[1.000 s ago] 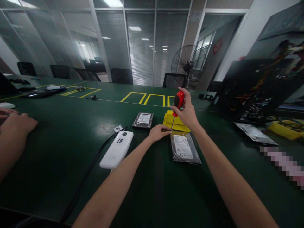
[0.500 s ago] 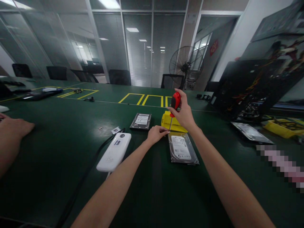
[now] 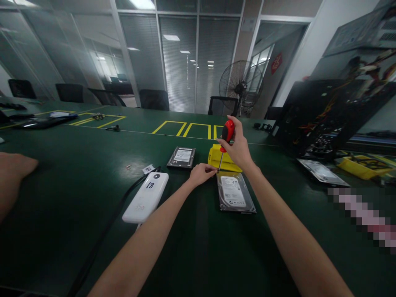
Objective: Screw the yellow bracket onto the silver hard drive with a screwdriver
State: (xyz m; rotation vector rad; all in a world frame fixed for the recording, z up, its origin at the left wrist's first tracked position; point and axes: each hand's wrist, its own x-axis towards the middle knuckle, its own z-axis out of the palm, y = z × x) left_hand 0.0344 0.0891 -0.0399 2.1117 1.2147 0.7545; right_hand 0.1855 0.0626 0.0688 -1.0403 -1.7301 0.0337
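Gripped by its handle in my right hand (image 3: 240, 146) is a red and black screwdriver (image 3: 228, 131), held nearly upright with its tip down at the far left corner of a hard drive (image 3: 233, 192). The drive lies label up on the green table. My left hand (image 3: 200, 174) is closed, thumb and forefinger pinched together beside the screwdriver's tip; anything between them is too small to tell. Just behind the drive is a yellow tray (image 3: 224, 159), partly covered by my right hand. A second hard drive (image 3: 182, 157) lies to the left of the tray.
A white power bank (image 3: 146, 198) marked 18, with a black cable, lies left of my left forearm. Another person's hand (image 3: 18, 165) rests at the left edge. On the right are another drive (image 3: 322, 172), a yellow bin (image 3: 365, 166) and an open computer case (image 3: 312, 111).
The whole view has shifted slightly. My right hand keeps the screwdriver at the same corner. My left fingertips appear drawn back a little from the screwdriver's shaft.
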